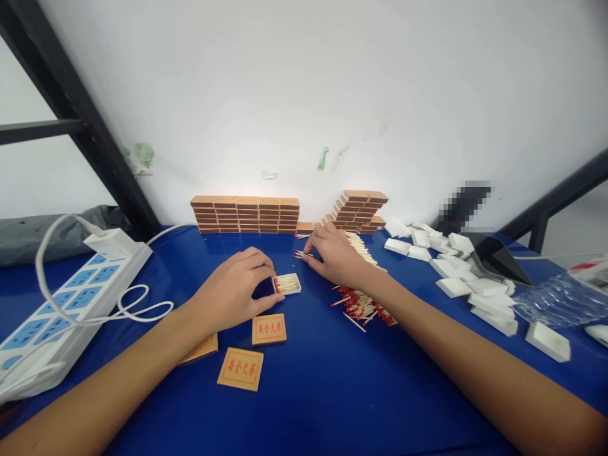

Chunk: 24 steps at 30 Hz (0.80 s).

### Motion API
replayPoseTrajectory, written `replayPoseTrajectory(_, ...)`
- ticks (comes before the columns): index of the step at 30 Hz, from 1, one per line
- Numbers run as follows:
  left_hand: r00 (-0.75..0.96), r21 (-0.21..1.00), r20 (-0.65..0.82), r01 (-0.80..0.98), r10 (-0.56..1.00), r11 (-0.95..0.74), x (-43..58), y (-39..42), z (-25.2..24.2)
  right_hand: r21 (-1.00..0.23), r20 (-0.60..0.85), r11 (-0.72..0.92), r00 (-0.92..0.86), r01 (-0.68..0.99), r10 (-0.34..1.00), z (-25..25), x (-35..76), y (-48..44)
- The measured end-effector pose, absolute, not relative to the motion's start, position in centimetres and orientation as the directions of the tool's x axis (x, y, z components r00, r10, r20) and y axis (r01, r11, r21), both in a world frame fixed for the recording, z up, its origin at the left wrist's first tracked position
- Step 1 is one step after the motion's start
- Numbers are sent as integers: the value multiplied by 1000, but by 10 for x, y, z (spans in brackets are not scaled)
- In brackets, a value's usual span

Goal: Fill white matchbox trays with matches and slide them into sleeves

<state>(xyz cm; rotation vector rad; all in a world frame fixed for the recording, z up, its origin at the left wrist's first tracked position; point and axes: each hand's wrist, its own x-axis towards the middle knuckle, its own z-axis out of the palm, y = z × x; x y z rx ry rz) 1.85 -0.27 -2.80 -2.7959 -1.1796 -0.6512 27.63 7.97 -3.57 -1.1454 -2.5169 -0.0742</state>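
My left hand (244, 283) grips the left end of a small white matchbox tray (295, 291), thumb in front and fingers behind. Red-tipped matches lie inside that tray. To its right, my right hand (332, 256) pinches a few matches (303, 255) between thumb and fingers, just above the blue tabletop. Beneath and behind my right wrist spreads a loose pile of matches (365, 307), partly covered by the forearm. Two orange matchbox sleeves with red characters, one nearer (240, 368) and one farther (269, 329), lie below my left hand. Another sleeve (204, 349) is half hidden by my left forearm.
Against the wall stand a stack of matchboxes (244, 215) and a stepped stack (363, 209). Several white trays (489, 297) are scattered at right, beside a black object (496, 253) and a clear plastic bottle (560, 297). A power strip (71, 310) with white cables occupies the left.
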Motion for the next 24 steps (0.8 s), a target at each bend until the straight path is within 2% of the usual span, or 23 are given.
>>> replayPoseTrajectory(9, 621, 133, 387, 694, 682, -707, 18, -4, -27, -68, 323, 674, -623, 736, 713, -37, 275, 81)
replayPoseTrajectory(13, 608, 132, 400, 702, 686, -700, 18, -2, -28, -122, 352, 704, -633, 699, 689, -32, 274, 74)
replayPoseTrajectory(19, 598, 123, 406, 714, 691, -690, 18, 1, -30, -147, 370, 818, -737, 556, 566, -25, 262, 47)
replayPoseTrajectory(24, 604, 126, 401, 709, 689, -694, 18, 0, -30, -201, 350, 819, -742, 537, 572, -30, 257, 40)
